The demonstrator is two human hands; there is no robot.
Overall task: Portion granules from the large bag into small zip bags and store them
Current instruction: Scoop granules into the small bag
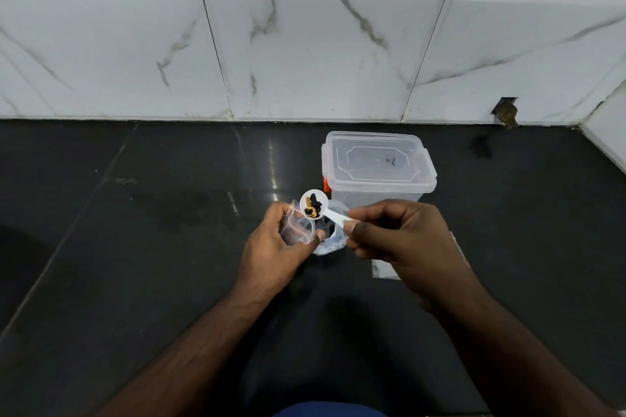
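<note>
Left hand pinches the small zip bag, mouth up. Right hand pinches the handle of the white scoop, loaded with dark and amber granules, just above the bag mouth. Large bag sits on the table between the hands. Advice: spread the mouth wider, tip the scoop slowly over it. Lidded tub waits just behind.

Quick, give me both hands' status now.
Left hand: closed, holding a small zip bag.
Right hand: closed, pinching a white scoop loaded with granules.
</note>
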